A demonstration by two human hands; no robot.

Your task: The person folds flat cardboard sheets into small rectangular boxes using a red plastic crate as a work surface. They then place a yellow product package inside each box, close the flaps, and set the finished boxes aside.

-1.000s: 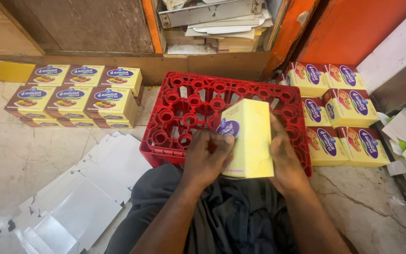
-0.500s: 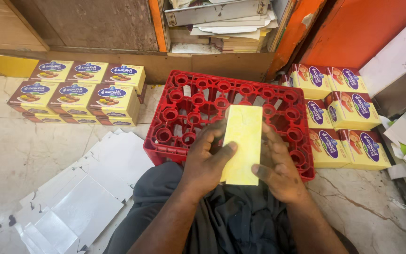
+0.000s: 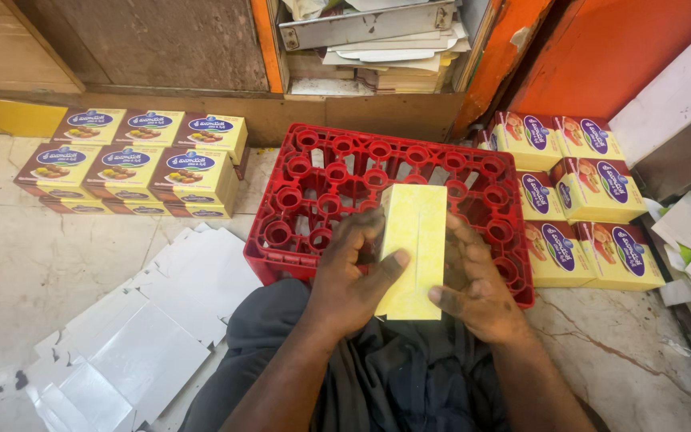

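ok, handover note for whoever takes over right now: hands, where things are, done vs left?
Left hand: grips the left edge of the yellow carton, thumb across its face.
Right hand: holds the right edge.
The carton is folded shut, plain side up, above the red crate.
Done: finished boxes stacked at left and right.
Left: flat white blanks lie unfolded on the floor at left.

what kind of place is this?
Likely a small packing workshop, worked on the floor: stacks of finished boxes, flat carton blanks on the floor, and both hands folding a yellow box over a red crate.
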